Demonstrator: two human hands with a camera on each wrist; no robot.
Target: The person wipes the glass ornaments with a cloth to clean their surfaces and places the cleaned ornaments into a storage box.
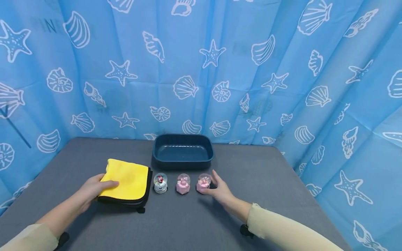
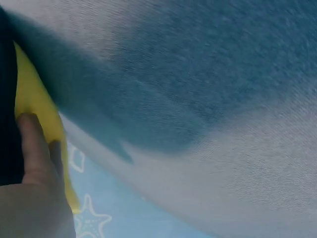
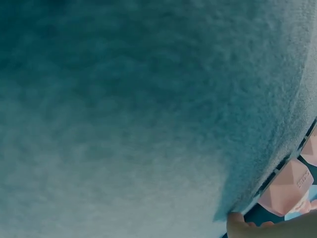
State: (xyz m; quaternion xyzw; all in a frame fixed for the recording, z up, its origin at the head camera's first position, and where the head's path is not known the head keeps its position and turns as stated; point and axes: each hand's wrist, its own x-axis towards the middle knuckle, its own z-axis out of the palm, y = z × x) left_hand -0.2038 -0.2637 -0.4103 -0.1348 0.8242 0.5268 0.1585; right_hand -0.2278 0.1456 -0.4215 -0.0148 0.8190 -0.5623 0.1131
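In the head view my left hand (image 1: 97,186) grips a folded yellow cloth (image 1: 127,179) with black edging, thumb on top. The left wrist view shows fingers (image 2: 34,148) against its yellow face (image 2: 39,104). My right hand (image 1: 222,190) is at the rightmost pink snow globe (image 1: 202,184), which stands upright on the table. Its thumb reaches across the front of the base and its other fingers extend along the right side. Left of it stand another pink snow globe (image 1: 183,184) and a white one (image 1: 160,183) with a red figure inside.
A dark blue rectangular tray (image 1: 183,164) sits behind the row of globes. The grey cloth-covered table (image 1: 176,226) ends at a blue curtain (image 1: 194,62) printed with white shells and starfish, at the back and sides.
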